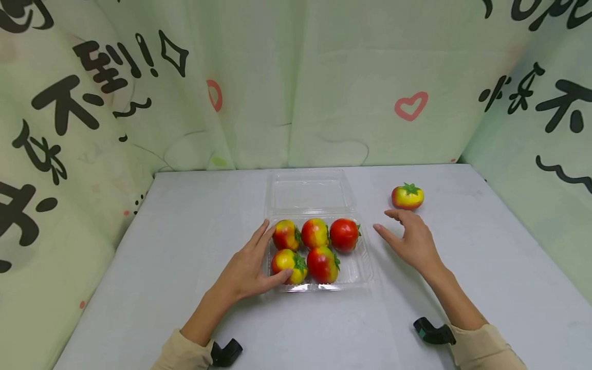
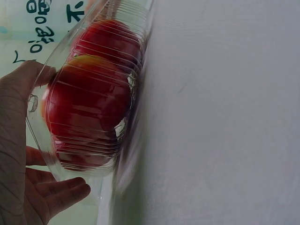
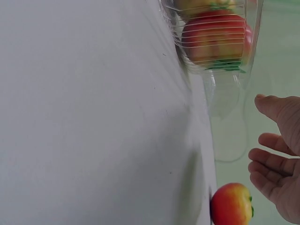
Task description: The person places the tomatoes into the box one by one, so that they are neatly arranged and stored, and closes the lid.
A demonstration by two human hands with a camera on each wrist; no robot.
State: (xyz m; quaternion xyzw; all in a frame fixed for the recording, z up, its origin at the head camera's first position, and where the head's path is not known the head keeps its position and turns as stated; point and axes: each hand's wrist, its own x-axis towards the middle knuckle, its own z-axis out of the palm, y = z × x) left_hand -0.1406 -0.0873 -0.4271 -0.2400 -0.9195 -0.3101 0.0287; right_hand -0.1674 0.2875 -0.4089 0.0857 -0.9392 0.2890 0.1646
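Observation:
Several red and yellow tomatoes (image 1: pixel 322 264) with green leafy tops sit in a clear plastic clamshell box (image 1: pixel 356 267), its lid (image 1: pixel 310 192) laid back behind it. My left hand (image 1: pixel 250 267) rests along the box's left side, fingers spread straight at the rim and thumb reaching over the front left tomato (image 1: pixel 283 261). In the left wrist view, the thumb overlaps the clear wall. My right hand (image 1: pixel 413 241) hovers right of the box, holding nothing, thumb and fingers apart. Just beyond its fingertips, a lone tomato (image 1: pixel 408 197) lies on the table.
The white table (image 1: pixel 203 216) ends at a pale green printed curtain (image 1: pixel 259 103) behind and at both sides. Black wrist mounts (image 1: pixel 435 331) stick out from the beige sleeves. In the box, the front right compartment holds no tomato.

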